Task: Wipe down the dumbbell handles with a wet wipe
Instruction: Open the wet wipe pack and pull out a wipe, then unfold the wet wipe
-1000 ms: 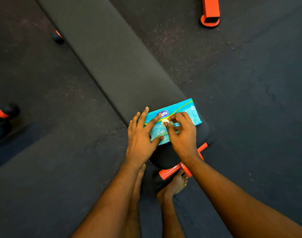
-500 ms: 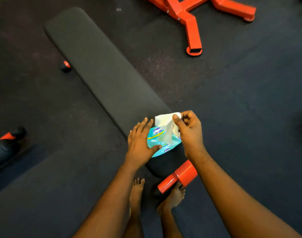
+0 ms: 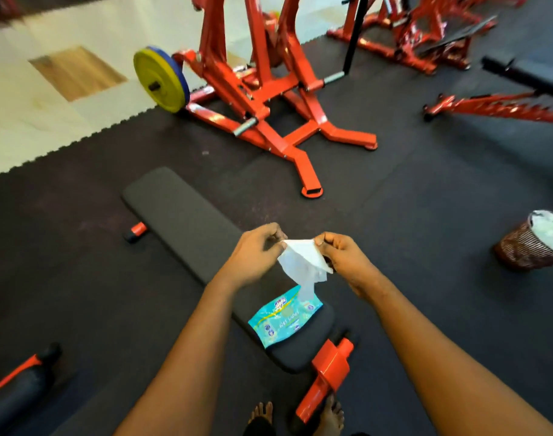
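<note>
Since half a second ago the wet wipe [image 3: 303,262] has come clear of the wipe pack [image 3: 284,316]. The left hand [image 3: 256,256] has let go of the pack and both hands are lifted above it.

Nearest: two bare feet [image 3: 331,415] on the black floor mat [image 3: 426,215], one on either side of the orange bench foot [image 3: 328,369]. The pack lies flat, label up, on the near end of the bench [image 3: 180,209]. The wipe's tail hangs just over it; cannot tell if it touches.

Left hand and right hand [image 3: 347,256] each pinch a top corner of the wipe. Fingers [image 3: 330,239] are curled and narrow, thumb to forefinger. The sheet is stretched between them and droops below.

Further right, a brown basket [image 3: 526,250] holding white crumpled stuff stands on the mat, well apart from the bench. Beyond the bench's far end is an orange machine frame [image 3: 268,99] with a yellow weight plate [image 3: 158,78] on its left. Pale tiled floor [image 3: 33,105] lies behind.
</note>
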The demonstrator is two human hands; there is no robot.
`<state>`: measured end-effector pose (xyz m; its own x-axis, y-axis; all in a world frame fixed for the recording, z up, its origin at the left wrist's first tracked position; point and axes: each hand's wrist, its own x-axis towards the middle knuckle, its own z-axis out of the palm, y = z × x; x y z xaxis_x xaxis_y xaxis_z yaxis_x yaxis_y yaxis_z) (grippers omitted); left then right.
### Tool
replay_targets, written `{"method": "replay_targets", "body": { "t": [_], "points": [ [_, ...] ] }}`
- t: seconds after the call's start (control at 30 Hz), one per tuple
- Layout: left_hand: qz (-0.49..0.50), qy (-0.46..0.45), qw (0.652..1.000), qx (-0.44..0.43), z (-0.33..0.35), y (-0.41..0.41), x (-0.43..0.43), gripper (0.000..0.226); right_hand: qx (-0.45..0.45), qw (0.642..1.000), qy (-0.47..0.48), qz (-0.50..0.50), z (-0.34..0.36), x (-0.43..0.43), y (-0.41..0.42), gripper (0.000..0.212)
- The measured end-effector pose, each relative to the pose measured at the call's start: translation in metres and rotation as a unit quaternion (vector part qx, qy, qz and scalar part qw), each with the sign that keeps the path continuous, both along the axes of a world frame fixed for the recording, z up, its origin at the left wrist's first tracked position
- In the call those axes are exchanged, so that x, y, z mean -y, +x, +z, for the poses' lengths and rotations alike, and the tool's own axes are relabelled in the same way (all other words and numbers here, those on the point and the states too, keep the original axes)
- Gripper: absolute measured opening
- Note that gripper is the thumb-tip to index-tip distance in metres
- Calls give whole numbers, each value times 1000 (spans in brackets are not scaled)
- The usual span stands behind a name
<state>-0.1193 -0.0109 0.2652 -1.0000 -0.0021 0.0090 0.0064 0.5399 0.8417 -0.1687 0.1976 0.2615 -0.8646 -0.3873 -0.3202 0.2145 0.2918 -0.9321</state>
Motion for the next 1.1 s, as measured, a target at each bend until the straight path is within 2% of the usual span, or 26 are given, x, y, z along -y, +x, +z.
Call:
{"method": "replay_targets", "body": {
  "t": [0.07,0.13,0.17,0.23,0.33,0.47,0.53,0.67,0.77,0.87,0.97,1.0,1.1],
  "points": [
    [-12,6,1000,8,30,-4,0,6,27,999,17,27,22,-2,1,18],
    [-42,-16,999,-5,62,-10,0,6,16,998,31,48,43,-2,3,41],
    [-51,-28,998,-13,72,-14,-1,7,-11,998,39,53,48,1,3,50],
    [-63,-45,997,-28,98,-20,-2,9,-93,993,55,45,67,6,6,54],
    [-69,-59,996,-22,133,-30,-2,9,-172,984,45,30,97,18,7,45],
    [-50,-59,996,-45,165,-37,3,10,-176,984,-3,40,129,33,4,21],
    [-46,-49,996,-50,175,-37,8,16,-179,983,1,29,138,36,0,15],
    [-70,-43,997,1,190,-33,20,30,-141,990,-15,-2,154,34,-6,18],
    [-66,-93,993,0,194,-31,23,18,-95,995,-30,-19,167,31,-6,27],
    [-40,-90,995,-14,196,-30,17,6,-72,997,-42,3,169,28,-3,17],
    [-25,-50,998,-8,198,-29,8,17,-87,996,-17,25,163,29,-3,42],
    [-19,-42,999,-9,198,-28,5,22,-101,995,-9,20,161,29,-3,41],
    [24,-59,997,-32,198,-28,-2,30,-110,993,-26,-25,154,29,-5,22]
  ]
}}
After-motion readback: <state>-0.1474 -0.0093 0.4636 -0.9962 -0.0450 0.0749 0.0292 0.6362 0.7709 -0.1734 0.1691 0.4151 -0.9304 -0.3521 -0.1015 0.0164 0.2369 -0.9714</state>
